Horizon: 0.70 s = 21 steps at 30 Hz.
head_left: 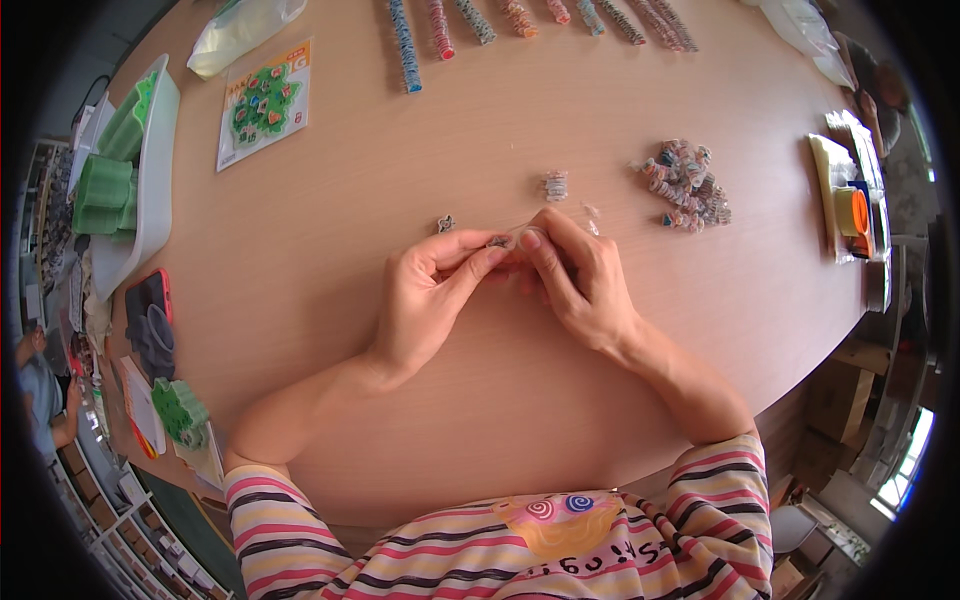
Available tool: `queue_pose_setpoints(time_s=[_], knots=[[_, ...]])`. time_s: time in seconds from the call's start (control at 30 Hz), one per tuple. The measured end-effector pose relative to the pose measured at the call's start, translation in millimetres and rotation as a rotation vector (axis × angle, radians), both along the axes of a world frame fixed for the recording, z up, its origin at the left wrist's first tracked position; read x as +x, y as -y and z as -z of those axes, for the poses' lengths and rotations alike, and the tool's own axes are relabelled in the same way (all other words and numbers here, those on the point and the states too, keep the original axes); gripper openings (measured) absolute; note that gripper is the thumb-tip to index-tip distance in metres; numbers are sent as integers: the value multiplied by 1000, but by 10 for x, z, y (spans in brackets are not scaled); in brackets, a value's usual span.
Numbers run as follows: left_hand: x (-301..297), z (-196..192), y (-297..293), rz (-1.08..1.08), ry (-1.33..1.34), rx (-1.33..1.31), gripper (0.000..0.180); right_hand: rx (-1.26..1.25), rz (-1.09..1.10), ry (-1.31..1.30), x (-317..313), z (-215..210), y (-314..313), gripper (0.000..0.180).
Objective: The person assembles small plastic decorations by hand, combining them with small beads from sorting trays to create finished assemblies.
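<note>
My left hand (425, 295) is closed in a pinch at the middle of the table, with a small grey patterned piece (499, 241) between thumb and finger. Right beside it, my right hand (583, 275) is also closed, thumb pressed to the bent fingers. A thin pale strand seems to run between the two pinches; what the right fingers hold is mostly hidden. One small loose piece (445, 223) lies just beyond my left hand. Past my right hand sits a short stack of small pieces (555, 185), with bits of clear plastic (592, 218) close by.
A pile of short bundled stacks (685, 185) lies to the right. Several long colourful rolls (405, 50) line the far edge. A packaged green tree set (265, 103), a white tray (160, 180) with green parts and a phone (150, 310) are at left. An orange tape roll (851, 211) is at right.
</note>
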<state>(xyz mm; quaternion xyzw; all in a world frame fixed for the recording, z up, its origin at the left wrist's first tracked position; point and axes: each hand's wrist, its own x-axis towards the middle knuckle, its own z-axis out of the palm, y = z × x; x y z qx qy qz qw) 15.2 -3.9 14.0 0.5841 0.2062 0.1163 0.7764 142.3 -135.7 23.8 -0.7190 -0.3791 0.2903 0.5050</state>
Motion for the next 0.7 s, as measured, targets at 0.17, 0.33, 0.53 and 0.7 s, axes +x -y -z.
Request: queue_pose_setpoints(time_s=[0.17,0.33,0.53,0.7], knots=[[1,10,-16,9,1,-18,22,40,-8,72,-7,17,-36,13],[-11,31,-15,22,3,18,22,39,-70,204,-15,5,-43,12],[-8,1,-33,-9,16,4,20,-44,-73,-5,64,-68,-25,18],[9,-8,-52,15,11,-42,22,-35,-61,32,43,-38,-29,23]])
